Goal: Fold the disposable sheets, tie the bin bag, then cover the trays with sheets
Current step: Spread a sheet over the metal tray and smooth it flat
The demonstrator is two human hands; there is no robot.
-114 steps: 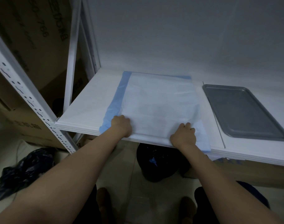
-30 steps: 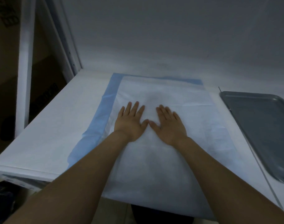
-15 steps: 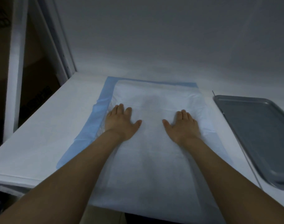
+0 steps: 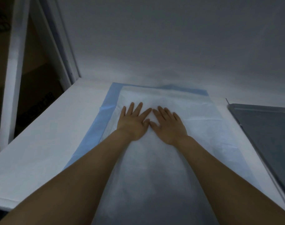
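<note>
One white shelf (image 4: 41,135) is overlaid down its middle by a blue-edged disposable sheet (image 4: 203,127), spread flat. A grey tray (image 4: 268,135) is set just beside it on the right. The left hand (image 4: 133,124) and right hand (image 4: 168,127) are pressed side by side on the sheet, each grip flat and open, nothing held

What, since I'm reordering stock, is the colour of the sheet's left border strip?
The border strip is light blue; the head view shows it.
</note>
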